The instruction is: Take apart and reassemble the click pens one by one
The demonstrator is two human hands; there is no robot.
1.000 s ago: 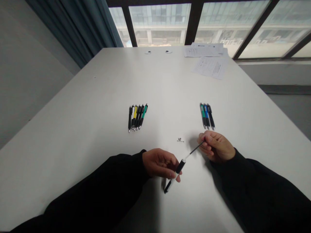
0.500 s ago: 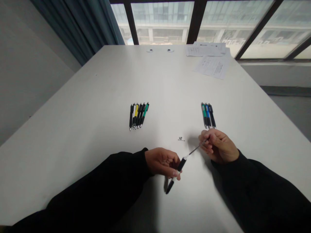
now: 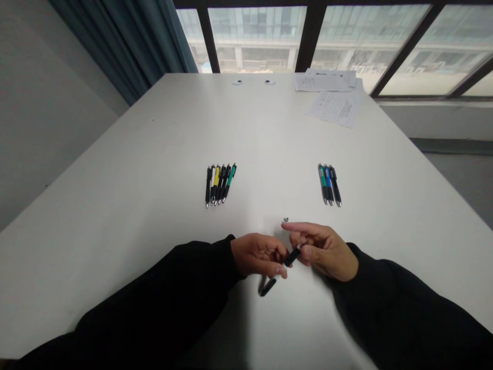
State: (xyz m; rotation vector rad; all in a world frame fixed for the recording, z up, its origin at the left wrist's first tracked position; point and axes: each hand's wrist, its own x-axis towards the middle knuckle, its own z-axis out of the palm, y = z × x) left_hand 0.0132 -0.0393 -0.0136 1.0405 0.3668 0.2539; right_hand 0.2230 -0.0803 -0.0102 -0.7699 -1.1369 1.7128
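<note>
My left hand (image 3: 260, 255) is closed round a black and white pen barrel (image 3: 269, 285), whose dark lower end sticks out below the fingers. My right hand (image 3: 322, 249) has come up against the barrel's upper end (image 3: 292, 256) and pinches there; the thin refill it held is no longer visible outside the barrel. The index finger of the right hand stretches out to the left. A tiny metal part (image 3: 285, 220) lies on the white table (image 3: 154, 169) just beyond both hands.
Several pens (image 3: 219, 184) lie side by side at the left of the table's middle. Three pens (image 3: 328, 184), green, blue and black, lie at the right. Printed sheets (image 3: 334, 105) rest near the far right edge by the window.
My right hand moved left toward my left hand, and the thin refill went down into the barrel until it no longer shows. The left hand stayed almost still.
</note>
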